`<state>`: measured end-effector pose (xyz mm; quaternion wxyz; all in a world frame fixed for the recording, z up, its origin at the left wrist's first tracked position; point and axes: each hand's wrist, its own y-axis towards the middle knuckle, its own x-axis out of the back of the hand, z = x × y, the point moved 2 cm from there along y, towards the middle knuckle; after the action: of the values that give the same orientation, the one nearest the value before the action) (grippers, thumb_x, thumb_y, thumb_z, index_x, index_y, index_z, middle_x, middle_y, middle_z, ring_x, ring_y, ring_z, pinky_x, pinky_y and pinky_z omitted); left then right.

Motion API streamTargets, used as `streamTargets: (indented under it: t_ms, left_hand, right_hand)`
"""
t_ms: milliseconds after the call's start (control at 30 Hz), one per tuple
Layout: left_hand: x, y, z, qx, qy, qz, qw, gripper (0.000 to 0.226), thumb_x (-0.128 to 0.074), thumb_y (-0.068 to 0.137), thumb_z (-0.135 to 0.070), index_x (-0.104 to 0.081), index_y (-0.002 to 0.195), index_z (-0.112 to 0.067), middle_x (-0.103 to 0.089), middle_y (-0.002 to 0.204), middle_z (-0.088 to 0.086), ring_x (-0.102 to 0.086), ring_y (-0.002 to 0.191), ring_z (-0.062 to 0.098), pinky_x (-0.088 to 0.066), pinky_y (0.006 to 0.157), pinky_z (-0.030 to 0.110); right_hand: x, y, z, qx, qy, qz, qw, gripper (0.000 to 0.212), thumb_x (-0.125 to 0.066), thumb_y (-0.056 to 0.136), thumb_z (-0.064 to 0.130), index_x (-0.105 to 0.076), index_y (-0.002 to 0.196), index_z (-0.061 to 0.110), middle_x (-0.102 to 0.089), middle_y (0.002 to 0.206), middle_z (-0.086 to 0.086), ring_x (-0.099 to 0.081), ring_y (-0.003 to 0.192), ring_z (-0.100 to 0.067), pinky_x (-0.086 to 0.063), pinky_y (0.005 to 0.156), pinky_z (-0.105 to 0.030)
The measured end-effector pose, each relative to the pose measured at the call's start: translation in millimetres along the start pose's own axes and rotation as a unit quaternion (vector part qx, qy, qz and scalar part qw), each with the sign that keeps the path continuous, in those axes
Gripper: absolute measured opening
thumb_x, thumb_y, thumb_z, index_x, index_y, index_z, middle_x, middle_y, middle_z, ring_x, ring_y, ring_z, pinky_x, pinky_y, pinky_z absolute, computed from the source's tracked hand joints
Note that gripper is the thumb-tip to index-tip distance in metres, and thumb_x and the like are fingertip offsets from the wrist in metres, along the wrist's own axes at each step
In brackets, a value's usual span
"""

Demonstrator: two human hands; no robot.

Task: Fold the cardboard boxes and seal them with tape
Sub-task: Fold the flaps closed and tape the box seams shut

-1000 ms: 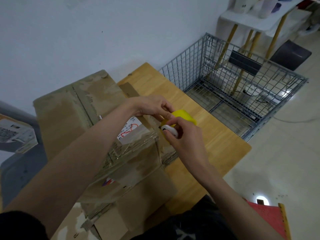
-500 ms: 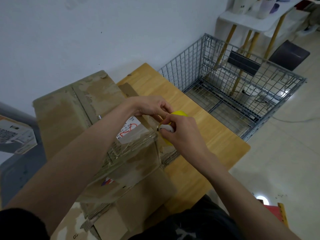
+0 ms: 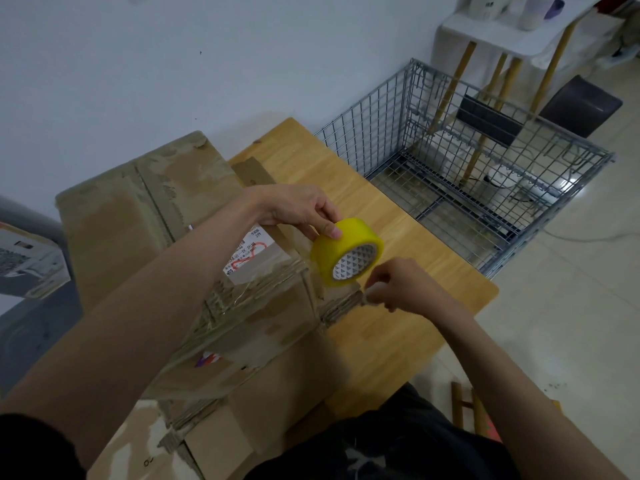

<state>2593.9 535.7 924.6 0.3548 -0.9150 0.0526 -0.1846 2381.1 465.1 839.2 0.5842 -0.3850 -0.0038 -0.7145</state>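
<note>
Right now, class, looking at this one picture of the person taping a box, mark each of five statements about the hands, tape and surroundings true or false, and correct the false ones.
1. The left hand holds the yellow tape roll. True.
2. The tape roll lies flat on the wooden table. False: it is held up on edge by the cardboard box.
3. The right hand pinches something at the box's edge with its fingers. True; it looks like the tape's loose end.
4. A wire mesh cage stands beyond the table. True.
5. The box carries no label. False: a white shipping label with red marks is on top.
</note>
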Motion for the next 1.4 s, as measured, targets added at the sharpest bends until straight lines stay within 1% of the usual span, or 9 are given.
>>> streamTargets:
  t_ms: [267, 367, 467, 567, 667, 800, 967, 1067, 1400]
  left_hand:
    - [-1.5, -3.7, -2.0, 0.007, -0.004, -0.003, 1.000, 0.019, -0.071, 0.091, -0.017, -0.072, 0.110, -0.016, -0.078, 0.098, -0.007, -0.072, 0.097, 0.008, -0.055, 0.077, 0.018]
    - [-0.9, -4.2, -2.0, 0.008, -0.008, -0.003, 1.000, 0.021, -0.071, 0.091, -0.017, -0.072, 0.112, -0.015, -0.078, 0.101, -0.005, -0.072, 0.098, 0.010, -0.055, 0.077, 0.018]
    - [-1.0, -2.9, -1.5, 0.009, -0.005, -0.001, 1.000, 0.022, -0.072, 0.090, -0.017, -0.072, 0.112, -0.015, -0.078, 0.103, -0.003, -0.072, 0.100, 0.012, -0.055, 0.077, 0.018]
    - [0.0, -1.4, -0.4, 0.008, 0.000, -0.002, 1.000, 0.023, -0.072, 0.090, -0.018, -0.072, 0.113, -0.014, -0.077, 0.103, -0.002, -0.072, 0.099, 0.012, -0.055, 0.077, 0.019]
    - [1.5, -5.3, -1.5, 0.008, 0.000, -0.003, 1.000, 0.027, -0.072, 0.090, -0.017, -0.071, 0.116, -0.011, -0.077, 0.104, -0.001, -0.073, 0.099, 0.013, -0.056, 0.077, 0.020]
    - [-0.6, -14.9, -5.0, 0.006, 0.097, -0.056, 0.994, 0.034, -0.079, 0.084, -0.026, -0.073, 0.115, -0.013, -0.076, 0.101, -0.005, -0.071, 0.098, 0.011, -0.058, 0.080, 0.024]
    - [-20.4, -67.1, -11.0, -0.203, 0.278, -0.279, 0.896, 0.026, -0.070, 0.089, -0.045, -0.077, 0.089, -0.020, -0.068, 0.092, -0.009, -0.064, 0.080, 0.004, -0.055, 0.073, 0.029]
    - [-45.0, -99.6, 2.2, -0.249, 0.349, -0.279, 0.859, 0.032, -0.059, 0.095, -0.046, -0.078, 0.087, -0.023, -0.069, 0.091, -0.011, -0.060, 0.077, -0.004, -0.049, 0.070, 0.014]
    - [-72.3, -94.2, 17.6, -0.190, 0.459, -0.205, 0.843, 0.044, -0.035, 0.103, -0.046, -0.069, 0.100, -0.020, -0.066, 0.097, -0.006, -0.059, 0.092, 0.010, -0.050, 0.089, 0.034]
  right_hand:
    - [-50.7, 53.1, -131.5, -0.178, -0.028, -0.068, 0.981, 0.014, -0.062, 0.094, 0.010, -0.063, 0.108, 0.012, -0.063, 0.091, -0.008, -0.061, 0.069, -0.019, -0.050, 0.059, -0.035]
    - [-55.8, 60.6, -138.2, -0.190, -0.060, -0.054, 0.979, 0.024, -0.063, 0.093, 0.014, -0.062, 0.117, 0.016, -0.064, 0.116, -0.009, -0.062, 0.098, -0.026, -0.055, 0.083, -0.043]
    - [-34.0, 63.0, -104.7, -0.081, 0.008, -0.070, 0.994, 0.068, -0.077, 0.086, 0.018, -0.045, 0.145, 0.026, -0.042, 0.151, -0.005, -0.041, 0.136, -0.027, -0.041, 0.110, -0.050]
    - [-0.6, 46.2, -41.7, 0.112, 0.269, -0.019, 0.956, 0.087, -0.075, 0.087, 0.005, -0.029, 0.152, 0.038, -0.028, 0.159, 0.009, -0.039, 0.138, -0.011, -0.048, 0.104, -0.039]
    - [7.7, 39.9, -12.1, 0.192, 0.281, 0.042, 0.939, 0.078, -0.071, 0.090, 0.003, -0.032, 0.150, 0.032, -0.041, 0.147, 0.002, -0.050, 0.131, -0.015, -0.054, 0.099, -0.036]
    - [8.7, 43.1, -2.2, 0.170, 0.313, 0.016, 0.934, 0.045, -0.055, 0.098, -0.002, -0.047, 0.136, 0.020, -0.053, 0.128, -0.003, -0.062, 0.115, -0.024, -0.062, 0.080, -0.050]
    - [14.6, 51.1, -0.6, 0.177, 0.272, 0.012, 0.946, 0.042, -0.048, 0.102, 0.002, -0.049, 0.139, 0.022, -0.056, 0.128, -0.006, -0.064, 0.113, -0.022, -0.063, 0.074, -0.047]
    - [20.2, 56.4, 3.2, 0.174, 0.251, 0.014, 0.952, 0.042, -0.047, 0.103, 0.004, -0.050, 0.140, 0.024, -0.057, 0.127, -0.004, -0.063, 0.112, -0.021, -0.063, 0.071, -0.041]
    - [48.0, 62.6, 9.0, 0.125, 0.230, 0.025, 0.965, 0.034, -0.041, 0.107, 0.013, -0.057, 0.131, 0.032, -0.063, 0.120, -0.005, -0.066, 0.107, -0.022, -0.063, 0.069, -0.043]
